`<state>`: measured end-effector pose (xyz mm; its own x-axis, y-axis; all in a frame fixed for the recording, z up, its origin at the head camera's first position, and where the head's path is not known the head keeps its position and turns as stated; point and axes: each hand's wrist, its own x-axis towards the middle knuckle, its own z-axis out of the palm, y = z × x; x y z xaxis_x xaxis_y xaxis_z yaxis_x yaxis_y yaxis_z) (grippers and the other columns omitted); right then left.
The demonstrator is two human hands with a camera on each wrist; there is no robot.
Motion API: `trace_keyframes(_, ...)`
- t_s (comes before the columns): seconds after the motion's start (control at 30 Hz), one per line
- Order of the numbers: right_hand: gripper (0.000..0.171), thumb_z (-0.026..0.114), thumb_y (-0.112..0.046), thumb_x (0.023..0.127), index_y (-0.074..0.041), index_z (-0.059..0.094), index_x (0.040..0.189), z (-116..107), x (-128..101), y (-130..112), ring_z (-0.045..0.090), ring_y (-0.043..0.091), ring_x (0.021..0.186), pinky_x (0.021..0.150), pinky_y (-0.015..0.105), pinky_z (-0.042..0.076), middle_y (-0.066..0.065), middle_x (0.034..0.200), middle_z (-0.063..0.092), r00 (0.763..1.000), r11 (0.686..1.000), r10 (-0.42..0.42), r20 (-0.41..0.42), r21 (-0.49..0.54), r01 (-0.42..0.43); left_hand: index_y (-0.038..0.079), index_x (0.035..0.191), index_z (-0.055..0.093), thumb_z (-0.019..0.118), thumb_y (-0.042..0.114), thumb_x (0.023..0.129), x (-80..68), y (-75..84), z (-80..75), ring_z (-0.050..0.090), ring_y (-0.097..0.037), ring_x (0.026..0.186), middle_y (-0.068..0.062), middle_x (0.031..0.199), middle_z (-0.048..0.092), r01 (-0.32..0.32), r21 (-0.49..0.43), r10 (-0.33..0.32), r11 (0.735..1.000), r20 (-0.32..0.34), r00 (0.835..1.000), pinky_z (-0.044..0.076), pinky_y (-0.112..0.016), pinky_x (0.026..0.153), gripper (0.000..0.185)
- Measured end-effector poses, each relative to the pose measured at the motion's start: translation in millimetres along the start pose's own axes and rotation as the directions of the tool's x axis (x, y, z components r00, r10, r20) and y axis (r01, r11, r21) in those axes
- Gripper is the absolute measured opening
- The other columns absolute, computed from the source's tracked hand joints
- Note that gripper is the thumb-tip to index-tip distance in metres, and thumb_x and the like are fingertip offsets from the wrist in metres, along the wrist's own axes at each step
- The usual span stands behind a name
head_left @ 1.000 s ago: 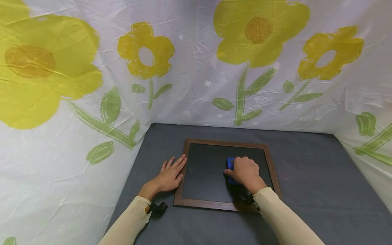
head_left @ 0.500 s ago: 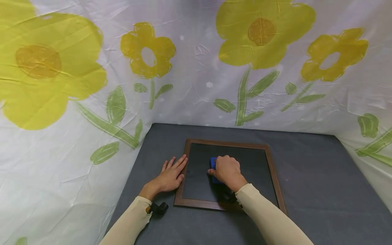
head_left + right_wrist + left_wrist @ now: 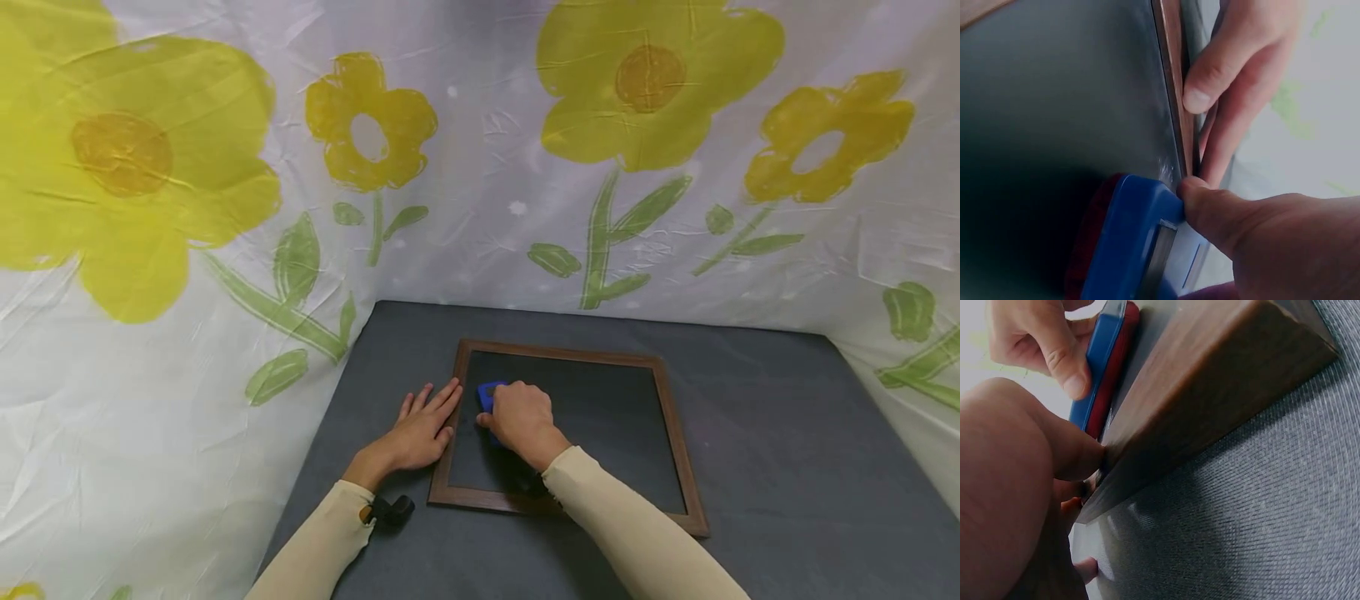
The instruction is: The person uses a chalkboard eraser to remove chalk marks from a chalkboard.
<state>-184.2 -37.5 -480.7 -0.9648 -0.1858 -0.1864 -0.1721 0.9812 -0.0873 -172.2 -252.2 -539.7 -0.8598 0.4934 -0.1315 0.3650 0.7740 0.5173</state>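
A small chalkboard [image 3: 585,425] with a brown wooden frame lies flat on the dark table. My right hand [image 3: 521,421] grips a blue eraser [image 3: 489,395] on the board's left part, thumb along its near side. In the left wrist view the eraser's red pad [image 3: 1113,372] faces the board. My left hand [image 3: 417,432] lies with fingers spread at the left side of the frame, its thumb and fingertips touching the wood. A faint whitish smudge [image 3: 1165,169] shows on the board between the eraser and the frame in the right wrist view.
Grey-black cloth [image 3: 772,433] covers the table around the board. A white curtain [image 3: 480,250] printed with yellow flowers hangs behind and at both sides. A black wrist camera [image 3: 392,510] sits on the left wrist.
My right hand has slid the eraser leftward across the board, from right of the middle to near the left frame. The left hand has stayed in place at the frame.
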Motion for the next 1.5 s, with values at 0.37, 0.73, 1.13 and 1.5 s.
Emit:
trace_keyframes(0.37, 0.063, 0.079, -0.056, 0.098, -0.005, 0.075, 0.135, -0.7, -6.9, 0.7, 0.076, 0.029, 0.09, 0.075, 0.043, 0.066, 0.015, 0.111, 0.076, 0.993, 0.993, -0.115, -0.001, -0.029, 0.115, 0.009, 0.176, 0.023, 0.051, 0.017, 0.113, -0.4, 0.5, -0.4, 0.007, -0.051, 0.169, -0.007, 0.186, 0.012, -0.004, -0.008, 0.004, 1.0, -0.009, 1.0, 0.002, -0.076, 0.13, 0.07)
trace_keyframes(0.73, 0.07, 0.078, -0.048, 0.101, -0.02, 0.058, 0.162, -1.1, -13.1, 6.2, 0.065, 0.034, 0.118, 0.095, 0.051, 0.063, 0.019, 0.142, 0.066, 0.977, 0.978, -0.199, 0.083, -0.054, 0.203, 0.01, 0.176, 0.022, 0.051, 0.018, 0.114, -1.7, -1.5, 2.2, 0.007, -0.051, 0.169, -0.006, 0.186, 0.011, 0.002, -0.004, -0.002, 1.0, 0.002, 1.0, 0.002, -0.077, 0.13, 0.07)
trace_keyframes(1.13, 0.069, 0.091, -0.039, 0.091, -0.028, 0.066, 0.155, -1.5, -28.1, 32.1, 0.059, 0.031, 0.109, 0.086, 0.049, 0.062, 0.016, 0.135, 0.067, 0.965, 0.968, -0.249, 0.08, 0.03, 0.247, 0.007, 0.176, 0.022, 0.05, 0.017, 0.112, -0.7, -2.2, 1.1, 0.006, -0.054, 0.168, -0.01, 0.186, 0.012, -0.028, -0.048, 0.027, 0.998, -0.015, 1.0, 0.0, -0.076, 0.13, 0.07)
trace_keyframes(1.5, 0.064, 0.091, -0.036, 0.09, -0.022, 0.072, 0.149, -9.9, -41.4, 81.9, 0.067, 0.032, 0.11, 0.088, 0.049, 0.061, 0.014, 0.134, 0.07, 0.961, 0.949, -0.274, 0.029, 0.168, 0.266, 0.01, 0.177, 0.019, 0.049, 0.019, 0.115, -1.0, -1.1, 2.4, 0.005, -0.051, 0.169, -0.007, 0.186, 0.01, -0.013, -0.006, 0.013, 1.0, 0.005, 1.0, 0.001, -0.076, 0.13, 0.07)
